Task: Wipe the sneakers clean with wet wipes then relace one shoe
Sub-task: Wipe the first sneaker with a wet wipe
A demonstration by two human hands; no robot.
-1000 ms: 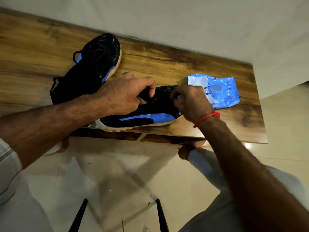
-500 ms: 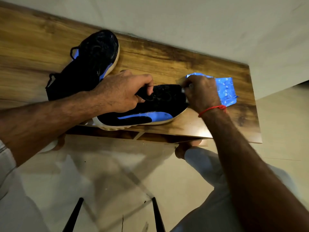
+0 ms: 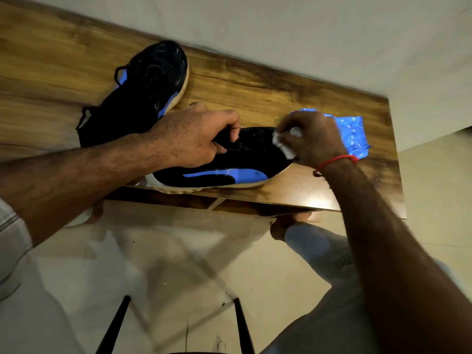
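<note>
A black sneaker with a blue side stripe [image 3: 229, 172] lies on its side at the front edge of the wooden table [image 3: 255, 88], toe pointing right. My left hand [image 3: 196, 136] grips its tongue and upper near the laces. My right hand [image 3: 311, 136], with a red thread at the wrist, holds a crumpled white wet wipe [image 3: 286, 144] against the toe. The second black sneaker [image 3: 145, 93] lies further back to the left, toe pointing away, untouched.
A blue pack of wet wipes [image 3: 355, 134] lies on the table just behind my right hand. A wall runs along the table's far edge. Below the table are a pale tiled floor, my knees and two dark chair legs [image 3: 115, 325].
My right hand has slid along the toe of the near sneaker, and the white wipe now shows under its fingers. My left hand keeps its grip on the shoe.
</note>
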